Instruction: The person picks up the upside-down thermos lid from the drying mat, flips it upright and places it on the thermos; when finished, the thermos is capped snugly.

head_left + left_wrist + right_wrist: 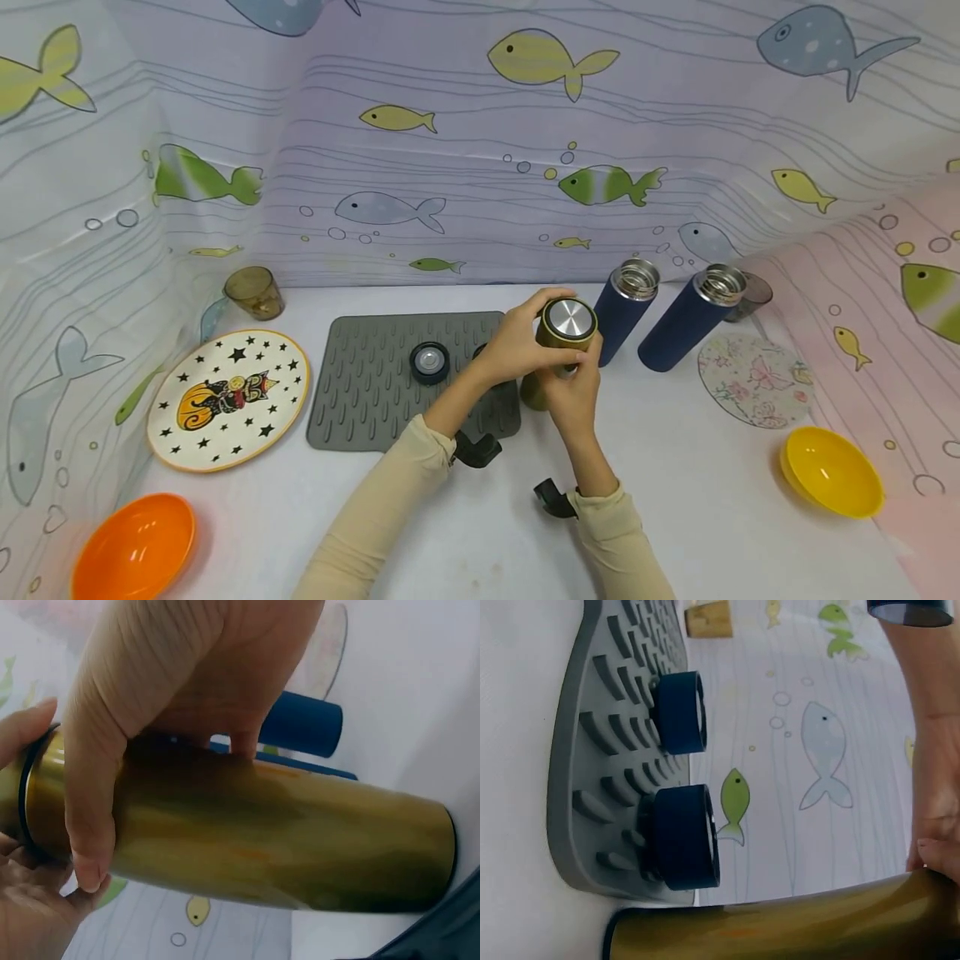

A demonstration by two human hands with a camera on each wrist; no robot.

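Observation:
A gold thermos [533,393] with a silver-topped lid [570,318] stands slightly tilted in front of me, its base at the right edge of the drying mat. My left hand [520,342] grips around the lid, thumb in front. Just below, my right hand [574,385] curls around the upper body of the thermos [285,832]. A dark seam ring shows between lid and body in the left wrist view. On the grey drying mat [360,400] lie two dark blue lids; one lid [430,363] is in full sight, the other is mostly hidden by my left arm.
Two lidless blue thermoses [626,312] stand right of my hands, a brown cup [753,297] behind them. Farther right are a floral round board [757,383] and yellow bowl [832,472]. At left are a cat plate [281,367], another brown cup [255,292] and an orange bowl [137,546].

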